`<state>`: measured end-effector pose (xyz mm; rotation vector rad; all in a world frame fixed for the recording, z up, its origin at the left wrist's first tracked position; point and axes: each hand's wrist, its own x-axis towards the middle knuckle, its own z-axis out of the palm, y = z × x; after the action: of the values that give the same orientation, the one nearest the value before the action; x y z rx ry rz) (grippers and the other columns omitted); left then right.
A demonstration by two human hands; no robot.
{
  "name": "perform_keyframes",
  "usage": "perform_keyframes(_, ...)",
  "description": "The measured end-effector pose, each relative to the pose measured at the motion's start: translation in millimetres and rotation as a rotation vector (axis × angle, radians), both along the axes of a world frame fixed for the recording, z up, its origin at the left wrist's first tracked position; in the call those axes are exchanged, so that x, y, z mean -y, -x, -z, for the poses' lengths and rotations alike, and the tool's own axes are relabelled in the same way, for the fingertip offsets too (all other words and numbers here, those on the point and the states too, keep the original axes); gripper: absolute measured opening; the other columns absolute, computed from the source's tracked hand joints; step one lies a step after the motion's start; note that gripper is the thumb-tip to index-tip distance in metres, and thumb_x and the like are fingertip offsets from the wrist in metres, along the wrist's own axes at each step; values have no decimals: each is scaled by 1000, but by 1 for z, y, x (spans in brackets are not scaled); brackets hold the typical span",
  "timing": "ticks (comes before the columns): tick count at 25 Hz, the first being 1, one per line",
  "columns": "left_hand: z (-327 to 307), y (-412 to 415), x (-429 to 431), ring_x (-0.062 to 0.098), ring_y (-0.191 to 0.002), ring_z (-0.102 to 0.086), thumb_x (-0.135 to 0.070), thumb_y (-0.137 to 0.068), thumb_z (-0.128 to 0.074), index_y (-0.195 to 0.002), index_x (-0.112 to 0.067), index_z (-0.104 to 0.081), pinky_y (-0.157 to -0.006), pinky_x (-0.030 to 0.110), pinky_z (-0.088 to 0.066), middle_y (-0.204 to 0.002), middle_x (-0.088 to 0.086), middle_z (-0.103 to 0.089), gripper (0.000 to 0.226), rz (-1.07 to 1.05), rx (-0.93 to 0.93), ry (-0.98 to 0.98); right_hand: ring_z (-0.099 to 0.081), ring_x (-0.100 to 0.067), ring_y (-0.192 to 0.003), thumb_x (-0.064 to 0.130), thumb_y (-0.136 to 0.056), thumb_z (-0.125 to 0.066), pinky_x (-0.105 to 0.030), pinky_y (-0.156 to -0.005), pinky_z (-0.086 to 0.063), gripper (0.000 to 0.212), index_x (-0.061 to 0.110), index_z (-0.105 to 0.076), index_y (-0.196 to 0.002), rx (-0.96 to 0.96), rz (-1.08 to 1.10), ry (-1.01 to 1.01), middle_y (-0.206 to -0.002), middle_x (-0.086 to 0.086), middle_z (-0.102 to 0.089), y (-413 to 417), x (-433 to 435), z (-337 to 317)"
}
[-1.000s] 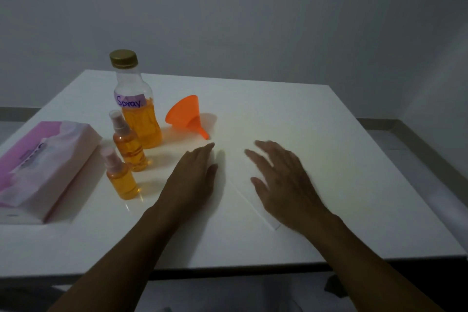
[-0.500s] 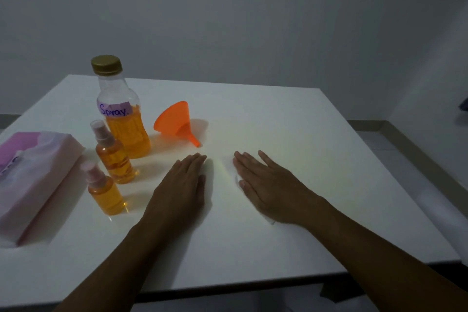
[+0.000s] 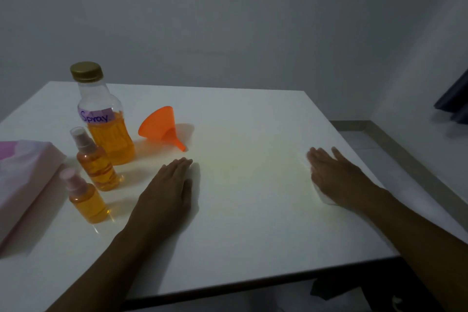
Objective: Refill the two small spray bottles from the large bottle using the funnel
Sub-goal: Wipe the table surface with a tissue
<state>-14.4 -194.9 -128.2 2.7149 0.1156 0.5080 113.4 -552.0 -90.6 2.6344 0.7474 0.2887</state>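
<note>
The left hand (image 3: 164,192) lies flat, palm down, on the white worktop (image 3: 253,230). Its fingers are straight, close together and point away from the person, and it holds nothing. The forearm runs back to the near edge. The right hand (image 3: 336,177) rests well apart from it, near the right edge, also palm down. Its fingers are straight, slightly spread and angled to the far left. A pale scrap shows under its palm, but what it is cannot be told.

Just beyond the left fingertips the orange funnel (image 3: 160,124) lies on its side. Its long axis runs diagonally, the spout pointing to the near right and the wide mouth facing the far left. Left of it the large bottle (image 3: 103,119) stands upright with its gold cap on, a "Spray" label, and orange liquid up to about the label. In front of it stand the farther spray bottle (image 3: 97,163) and the nearer spray bottle (image 3: 86,199), both upright and capped, holding orange liquid. A pink tissue pack (image 3: 22,180) lies at the left edge.
</note>
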Motion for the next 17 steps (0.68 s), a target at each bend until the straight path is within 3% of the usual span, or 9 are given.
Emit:
perform_keyframes(3, -4, 1, 4, 24, -135, -44, -36, -96, -25, -142, -12, -45, -112, 34, -24, -144, 9, -50, 56, -10, -10, 7, -35, -32, -145, 13, -101, -38, -50, -119, -20, 49, -2, -37, -148, -104, 186, -57, -157, -21, -35, -15, 14, 9)
perform_keyframes(6, -4, 1, 4, 23, -135, -43, -35, -95, -25, -143, -11, -43, -115, 38, -28, -145, 9, -48, 56, 10, -14, 2, -24, -29, -149, 15, -104, -30, -43, -122, -10, 50, 1, -29, -151, -181, 253, -224, -161, -17, -26, -29, -18, 18)
perform_keyframes(11, 2, -2, 1, 24, -135, -44, -35, -96, -27, -143, -11, -42, -114, 40, -31, -145, 11, -49, 55, 20, -7, -17, -29, -30, -145, 18, -103, -37, -40, -119, -11, 46, 0, -37, -146, -236, 9, -398, -156, -20, -35, -25, -108, 17)
perform_keyframes(14, 5, -6, -2, 25, -131, -47, -35, -98, -29, -142, -12, -43, -111, 38, -33, -142, 11, -51, 51, 16, 11, -22, -37, -36, -139, 17, -101, -42, -44, -116, -18, 43, -3, -45, -139, -281, -268, -394, -148, -23, -44, 13, -169, 15)
perform_keyframes(17, 7, -8, -5, 27, -127, -52, -38, -98, -29, -138, -13, -46, -107, 44, -42, -136, 12, -55, 50, 47, -9, -14, -36, -35, -142, 18, -101, -40, -45, -119, -21, 48, -3, -40, -144, -208, -461, -343, -152, -22, -40, 53, -192, 21)
